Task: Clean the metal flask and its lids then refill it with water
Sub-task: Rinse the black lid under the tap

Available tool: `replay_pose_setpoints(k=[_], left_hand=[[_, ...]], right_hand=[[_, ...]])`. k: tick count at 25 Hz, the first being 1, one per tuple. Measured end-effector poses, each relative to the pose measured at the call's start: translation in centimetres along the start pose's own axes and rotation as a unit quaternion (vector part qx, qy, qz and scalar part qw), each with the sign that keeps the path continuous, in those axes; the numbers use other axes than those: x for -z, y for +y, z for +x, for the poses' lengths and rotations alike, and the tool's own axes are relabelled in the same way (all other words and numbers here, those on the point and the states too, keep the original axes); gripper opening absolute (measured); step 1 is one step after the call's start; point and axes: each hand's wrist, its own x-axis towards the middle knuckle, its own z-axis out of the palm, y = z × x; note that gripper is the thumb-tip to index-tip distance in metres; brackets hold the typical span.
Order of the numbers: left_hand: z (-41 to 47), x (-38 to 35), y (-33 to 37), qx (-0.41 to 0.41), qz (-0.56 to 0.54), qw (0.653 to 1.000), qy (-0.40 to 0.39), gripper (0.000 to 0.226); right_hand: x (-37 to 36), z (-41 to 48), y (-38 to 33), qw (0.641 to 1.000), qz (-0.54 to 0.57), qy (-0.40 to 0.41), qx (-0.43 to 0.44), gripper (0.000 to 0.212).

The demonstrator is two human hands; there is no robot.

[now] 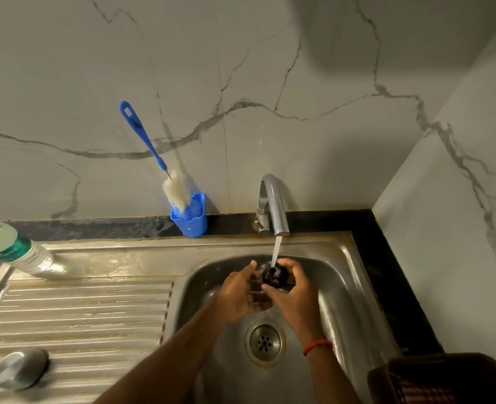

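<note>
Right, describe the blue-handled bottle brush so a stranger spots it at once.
Find the stainless steel sink and its curved chrome tap. Left of the tap, on the black ledge, stands a blue plastic cup. The bottle brush leans out of it: the only long blue handle with white bristles.

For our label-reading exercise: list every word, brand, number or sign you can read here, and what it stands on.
No text is legible.
Plastic bottle label: green and white print, too blurred to read.
Bottle brush handle: dark mark, not readable.
Dark lid under the tap: no marking visible.
</note>
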Motion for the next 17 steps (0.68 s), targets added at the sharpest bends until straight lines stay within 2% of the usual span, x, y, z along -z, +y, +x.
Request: replay_pose_setpoints(k=[3,10,14,17], left_hand=[[-1.3,-0.6,0.2,0.007,-0.065,0.997,-0.044,0.05],[-1.7,-0.9,0.7,-0.043,-0.111,0.992,-0.044,0.04],[-1.4,-0.1,0.9,-0.136,-0.043,0.987,-0.074,0.026],[-1.0,0.5,0.8,-0.199,0.03,0.974,-0.106,0.038]], right_hand=[[-0.3,0.4,-0.2,1.0,-0.013,0.016,0.005,0.058],[-1.4,0.8,-0.1,0.998,-0.038,-0.011,0.044,0.056],[0.0,0.8,-0.3,0.999,0.03,-0.032,-0.002,0.042],[0.7,1.3,-0.3,0.995,0.026,-0.089,-0.022,0.05]])
